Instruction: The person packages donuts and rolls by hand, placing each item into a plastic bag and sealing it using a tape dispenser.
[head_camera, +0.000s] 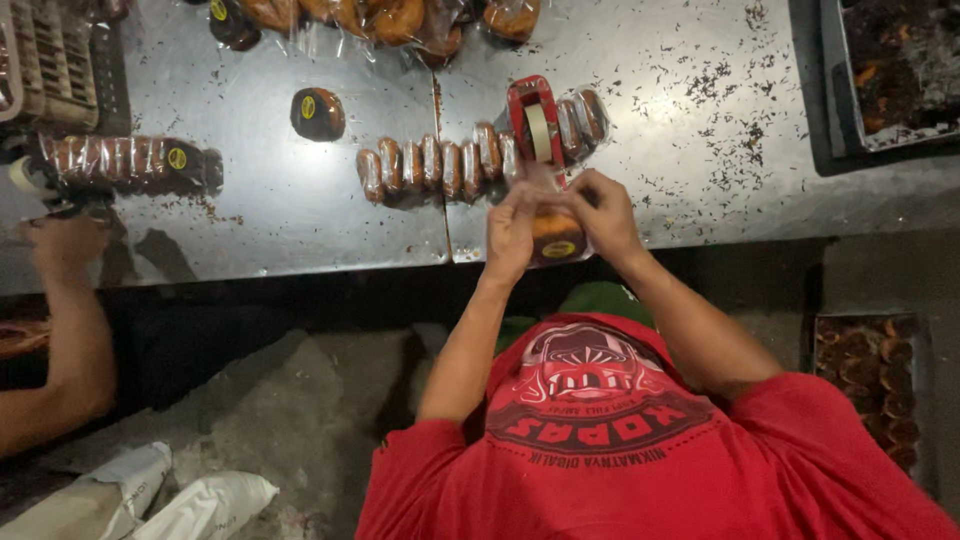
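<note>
- Steel desk (300, 215) is stretching across the top of the view, scattered with dark crumbs; concrete floor is showing below its edge.
- My left hand (510, 235) and right hand (603, 212) are both grasping one clear-wrapped round pastry (556, 238) at the near edge of the desk, fingers pinching the loose wrap above it.
- Red tape dispenser (535, 122) is standing just beyond my hands, touching the wrap.
- Row of wrapped pastries (440, 166) is lying on edge beside the dispenser; a single wrapped one (317, 113) is sitting apart to the left.
- Doing this well, I judge: keeping the wrap gathered tight and the pastry steady against the desk while closing it.
- Another person's hand (65, 245) is working at the far left by a bagged roll of pastries (125, 160).
- Dark trays (870, 375) of unwrapped pastries are waiting at the right.
</note>
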